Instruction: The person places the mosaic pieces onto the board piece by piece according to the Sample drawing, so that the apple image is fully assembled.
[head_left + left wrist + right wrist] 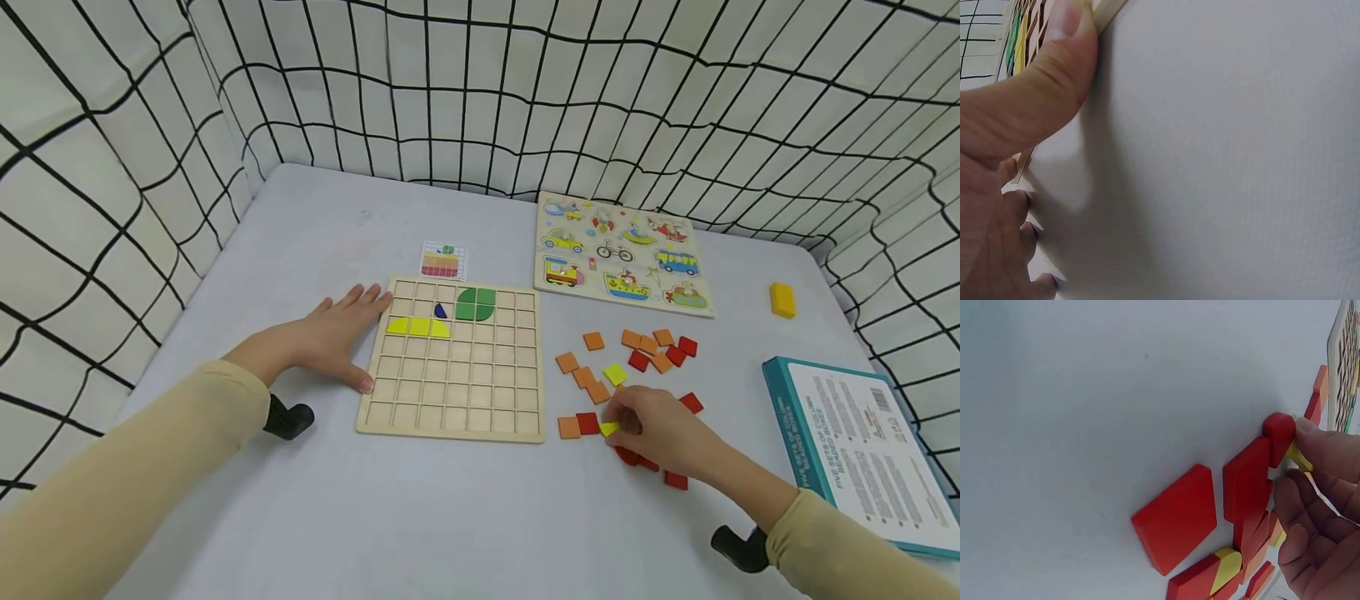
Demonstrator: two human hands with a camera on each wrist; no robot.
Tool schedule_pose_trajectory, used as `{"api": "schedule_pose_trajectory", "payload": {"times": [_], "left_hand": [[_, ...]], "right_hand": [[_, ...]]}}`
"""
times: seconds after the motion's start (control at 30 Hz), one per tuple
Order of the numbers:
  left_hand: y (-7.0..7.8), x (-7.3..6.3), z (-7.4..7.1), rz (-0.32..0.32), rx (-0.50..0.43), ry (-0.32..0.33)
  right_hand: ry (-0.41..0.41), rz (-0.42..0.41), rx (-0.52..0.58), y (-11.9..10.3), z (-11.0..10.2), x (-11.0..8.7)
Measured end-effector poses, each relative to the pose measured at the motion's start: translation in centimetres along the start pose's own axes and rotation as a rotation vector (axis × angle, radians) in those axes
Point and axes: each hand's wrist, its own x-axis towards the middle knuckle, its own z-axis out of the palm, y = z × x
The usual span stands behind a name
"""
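My left hand [326,337] rests with spread fingers at the left side of a wooden grid board [452,434]; its thumb [1069,59] touches the board's edge in the left wrist view. Set in the grid are green rounded pieces [476,305], a small dark blue piece [440,311] and a row of yellow pieces [417,327]. Right of the board, my right hand [671,429] pinches a yellow tile [1299,457] between thumb and fingers, low over the table. Red tiles [1175,519] and orange tiles [569,427] lie loose around it, some partly hidden under the hand.
A picture card [444,261] lies behind the board. At the back right is a vehicle puzzle board [624,254], with a yellow block [782,301] farther right. A teal-and-white box [862,450] lies at the right edge. Black netting [480,92] surrounds the table.
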Motion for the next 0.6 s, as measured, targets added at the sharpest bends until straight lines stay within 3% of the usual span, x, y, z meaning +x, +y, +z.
{"api": "schedule_pose_trajectory", "payload": {"times": [0.2,0.37,0.6], "left_hand": [[-0.1,-0.2,0.0,0.007,-0.005,0.0],[-0.2,-0.3,-0.1,0.005,-0.002,-0.003],[0.1,-0.5,-0.2,0.003,-0.022,-0.013]], "right_hand": [[0.007,-0.002,0.091,-0.2,-1.4,0.2],[0.045,-0.043,0.175,-1.1,-3.2,2.4],[-0.083,0.071,0.541,-3.2,-3.4,7.7]]}}
